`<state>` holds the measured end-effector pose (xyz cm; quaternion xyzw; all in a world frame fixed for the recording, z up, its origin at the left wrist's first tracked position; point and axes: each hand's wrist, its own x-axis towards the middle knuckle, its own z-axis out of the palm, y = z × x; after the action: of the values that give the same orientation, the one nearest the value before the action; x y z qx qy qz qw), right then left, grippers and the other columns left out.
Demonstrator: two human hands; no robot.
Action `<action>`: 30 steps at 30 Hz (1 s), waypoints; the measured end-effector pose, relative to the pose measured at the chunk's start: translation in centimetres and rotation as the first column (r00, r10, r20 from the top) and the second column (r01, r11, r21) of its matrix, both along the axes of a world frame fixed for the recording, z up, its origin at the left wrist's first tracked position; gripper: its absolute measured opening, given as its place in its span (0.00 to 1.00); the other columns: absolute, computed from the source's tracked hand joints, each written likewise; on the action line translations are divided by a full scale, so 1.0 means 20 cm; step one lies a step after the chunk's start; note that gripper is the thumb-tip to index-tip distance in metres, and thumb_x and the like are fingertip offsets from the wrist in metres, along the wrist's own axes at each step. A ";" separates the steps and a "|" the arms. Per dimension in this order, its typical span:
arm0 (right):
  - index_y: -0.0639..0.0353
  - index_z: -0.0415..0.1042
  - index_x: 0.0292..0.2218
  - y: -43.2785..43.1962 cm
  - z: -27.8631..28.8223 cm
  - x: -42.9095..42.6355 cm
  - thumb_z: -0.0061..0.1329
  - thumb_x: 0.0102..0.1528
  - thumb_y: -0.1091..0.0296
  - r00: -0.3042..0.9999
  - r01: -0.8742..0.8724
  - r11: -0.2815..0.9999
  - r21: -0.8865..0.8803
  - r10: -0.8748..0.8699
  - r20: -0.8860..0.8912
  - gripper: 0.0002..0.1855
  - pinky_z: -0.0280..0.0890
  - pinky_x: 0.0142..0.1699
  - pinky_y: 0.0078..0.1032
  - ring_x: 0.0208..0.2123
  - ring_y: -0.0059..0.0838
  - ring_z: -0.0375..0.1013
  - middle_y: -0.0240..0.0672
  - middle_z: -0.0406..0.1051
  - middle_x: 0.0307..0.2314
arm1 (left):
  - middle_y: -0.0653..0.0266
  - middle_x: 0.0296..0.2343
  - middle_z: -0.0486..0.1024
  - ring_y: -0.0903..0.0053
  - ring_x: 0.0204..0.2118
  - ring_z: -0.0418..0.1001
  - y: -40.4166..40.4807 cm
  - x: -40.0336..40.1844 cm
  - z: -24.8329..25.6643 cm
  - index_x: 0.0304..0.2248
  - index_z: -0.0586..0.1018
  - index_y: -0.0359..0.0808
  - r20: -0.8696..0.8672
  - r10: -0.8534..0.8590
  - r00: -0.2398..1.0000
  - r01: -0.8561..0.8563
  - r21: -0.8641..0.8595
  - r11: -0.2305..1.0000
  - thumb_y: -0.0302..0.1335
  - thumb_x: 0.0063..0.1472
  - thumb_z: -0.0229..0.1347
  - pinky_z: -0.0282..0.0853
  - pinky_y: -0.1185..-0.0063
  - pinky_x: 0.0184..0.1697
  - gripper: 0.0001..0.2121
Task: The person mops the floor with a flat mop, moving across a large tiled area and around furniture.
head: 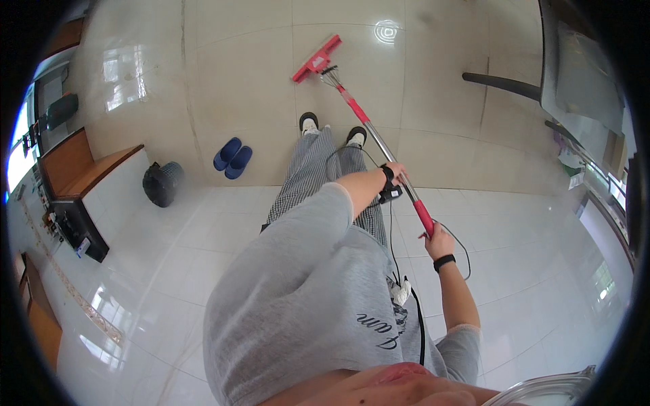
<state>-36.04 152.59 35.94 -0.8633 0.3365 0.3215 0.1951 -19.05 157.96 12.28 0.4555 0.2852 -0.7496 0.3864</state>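
A mop with a red head (318, 60) lies across the beige floor tiles beyond my feet, its metal pole (381, 139) slanting back toward me. My left hand (396, 174) is closed around the pole's lower metal part, a black band on its wrist. At the top end, my right hand (439, 242) grips the red handle (424, 215), with another black band on that wrist. A small black device (390, 194) with cables is beside my left wrist. The mop head's underside is hidden.
Blue slippers (233, 158) lie on the floor left of my feet, near a bin with a black bag (161, 183). A wooden-topped bench (96, 170) stands farther left. A dark curved leg (500, 86) juts from furniture at the right.
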 end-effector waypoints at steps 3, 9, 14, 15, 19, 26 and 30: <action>0.58 0.60 0.35 0.05 -0.23 0.24 0.50 0.40 0.63 0.998 0.028 0.998 0.052 -0.025 -0.058 0.20 0.63 0.24 0.35 0.20 0.42 0.69 0.44 0.68 0.19 | 0.48 0.16 0.67 0.57 0.18 0.69 0.11 0.33 -0.10 0.18 0.70 0.28 0.227 0.002 0.974 0.011 -0.054 0.998 0.24 0.47 0.42 0.69 0.64 0.21 0.08; 0.59 0.60 0.34 0.29 -0.42 1.15 0.47 0.43 0.58 0.987 0.029 0.959 0.282 -0.071 0.143 0.19 0.63 0.27 0.38 0.23 0.44 0.69 0.44 0.69 0.20 | 0.57 0.24 0.71 0.69 0.28 0.70 0.70 1.18 -0.53 0.27 0.68 0.35 0.630 -0.213 0.747 0.321 -0.061 0.945 0.23 0.44 0.50 0.67 0.74 0.31 0.07; 0.59 0.60 0.36 0.55 -0.47 1.51 0.46 0.43 0.58 0.954 0.027 0.944 0.328 -0.122 0.273 0.20 0.63 0.28 0.37 0.23 0.43 0.69 0.44 0.68 0.20 | 0.54 0.19 0.70 0.64 0.23 0.68 0.78 1.59 -0.25 0.20 0.67 0.34 0.361 0.219 0.906 -0.317 0.240 0.918 0.30 0.50 0.41 0.64 0.66 0.27 0.09; 0.59 0.61 0.36 0.54 -0.46 1.54 0.46 0.43 0.59 0.951 0.017 0.942 0.334 -0.118 0.285 0.20 0.63 0.29 0.37 0.24 0.43 0.69 0.44 0.68 0.21 | 0.55 0.18 0.70 0.65 0.24 0.68 0.82 1.64 -0.24 0.21 0.68 0.33 0.389 0.203 0.899 -0.294 0.191 0.937 0.30 0.51 0.41 0.65 0.67 0.29 0.10; 0.59 0.61 0.37 0.36 -0.35 1.64 0.45 0.43 0.64 0.974 0.050 0.903 0.427 -0.139 0.180 0.18 0.63 0.32 0.38 0.28 0.46 0.68 0.48 0.68 0.23 | 0.57 0.25 0.71 0.70 0.28 0.70 0.75 1.58 -0.14 0.29 0.70 0.31 0.404 0.191 0.895 -0.244 0.085 0.966 0.29 0.55 0.40 0.67 0.75 0.32 0.10; 0.58 0.62 0.38 -0.09 -0.21 1.38 0.45 0.44 0.60 0.986 -0.034 0.931 0.362 -0.027 0.164 0.19 0.62 0.34 0.37 0.30 0.45 0.68 0.46 0.69 0.25 | 0.56 0.23 0.70 0.70 0.25 0.70 0.38 1.32 0.00 0.25 0.69 0.30 0.713 -0.200 0.672 0.321 -0.036 0.947 0.30 0.51 0.50 0.69 0.73 0.31 0.10; 0.57 0.64 0.36 -0.50 0.04 0.99 0.43 0.45 0.58 0.975 -0.013 0.945 0.327 -0.061 0.214 0.17 0.61 0.33 0.38 0.30 0.46 0.67 0.47 0.68 0.26 | 0.59 0.16 0.72 0.71 0.22 0.71 0.00 0.86 -0.14 0.17 0.75 0.35 0.915 -0.402 0.040 0.734 0.246 0.633 0.42 0.53 0.42 0.67 0.76 0.30 0.20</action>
<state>-16.22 142.67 36.67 -0.8453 0.2654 0.2722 0.3754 -1.81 157.94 9.46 0.8024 -0.3100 -0.4695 0.1993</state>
